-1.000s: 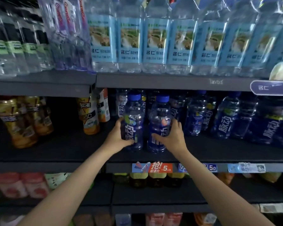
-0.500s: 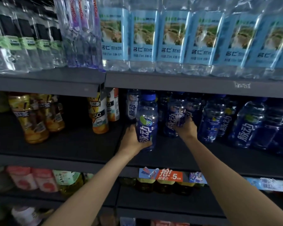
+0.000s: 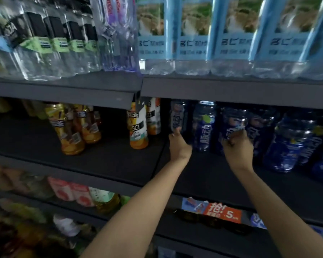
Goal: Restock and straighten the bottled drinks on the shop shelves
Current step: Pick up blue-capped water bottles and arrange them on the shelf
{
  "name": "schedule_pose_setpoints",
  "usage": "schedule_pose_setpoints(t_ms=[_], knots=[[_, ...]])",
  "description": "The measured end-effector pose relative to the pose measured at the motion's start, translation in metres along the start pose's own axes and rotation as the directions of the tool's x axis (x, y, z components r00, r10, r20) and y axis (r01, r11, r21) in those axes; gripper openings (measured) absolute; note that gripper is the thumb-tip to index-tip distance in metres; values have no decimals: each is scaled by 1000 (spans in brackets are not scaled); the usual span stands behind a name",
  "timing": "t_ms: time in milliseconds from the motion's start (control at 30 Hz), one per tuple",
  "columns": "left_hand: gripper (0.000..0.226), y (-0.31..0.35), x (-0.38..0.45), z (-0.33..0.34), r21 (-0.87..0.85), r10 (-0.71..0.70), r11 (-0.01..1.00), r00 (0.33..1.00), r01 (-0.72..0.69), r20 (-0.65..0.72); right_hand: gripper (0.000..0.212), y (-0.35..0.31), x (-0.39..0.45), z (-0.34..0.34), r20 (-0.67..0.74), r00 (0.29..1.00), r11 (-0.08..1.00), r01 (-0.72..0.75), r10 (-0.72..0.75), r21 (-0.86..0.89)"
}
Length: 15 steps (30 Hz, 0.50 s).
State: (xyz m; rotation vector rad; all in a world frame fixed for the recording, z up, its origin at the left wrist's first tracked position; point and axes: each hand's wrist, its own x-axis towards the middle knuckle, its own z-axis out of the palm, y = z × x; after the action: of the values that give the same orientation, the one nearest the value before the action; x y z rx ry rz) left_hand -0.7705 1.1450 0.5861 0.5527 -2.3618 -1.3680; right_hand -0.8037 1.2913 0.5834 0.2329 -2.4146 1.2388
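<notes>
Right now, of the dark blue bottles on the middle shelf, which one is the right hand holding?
The right hand grips the blue bottle second right of the left hand. The green-dot bottle stands free between the hands.

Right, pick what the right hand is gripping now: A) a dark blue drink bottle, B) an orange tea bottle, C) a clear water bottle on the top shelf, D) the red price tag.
A: the right hand curls round a dark blue drink bottle on the middle shelf.
</notes>
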Motion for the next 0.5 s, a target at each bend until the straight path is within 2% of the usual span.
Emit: schedule_pose_setpoints(t_ms=[67,133,233,300,400,500], knots=[[56,-8,-5,-13,-55,45,997,999,-45,-8,19,-15,-13,7,38,995,995,87,-89,53],[47,-20,-19,-34,-97,155,983,987,-159,-50,21,-34,-27,15,29,985,983,169,-172,75],[41,-54,-52,-82,-14,321,945,937,-326,-139,22,-72,-58,34,76,951,948,289,-301,135],[36,-91,-75,-123,66,372,928,908,-366,-192,24,-103,-88,56,164,904,913,369,-396,171],[34,-158,-106,-194,157,321,945,905,-287,-280,31,-157,-143,103,338,763,834,511,-551,208],[34,-232,-142,-276,178,79,984,925,-12,-372,39,-220,-206,166,518,570,754,600,-638,268]])
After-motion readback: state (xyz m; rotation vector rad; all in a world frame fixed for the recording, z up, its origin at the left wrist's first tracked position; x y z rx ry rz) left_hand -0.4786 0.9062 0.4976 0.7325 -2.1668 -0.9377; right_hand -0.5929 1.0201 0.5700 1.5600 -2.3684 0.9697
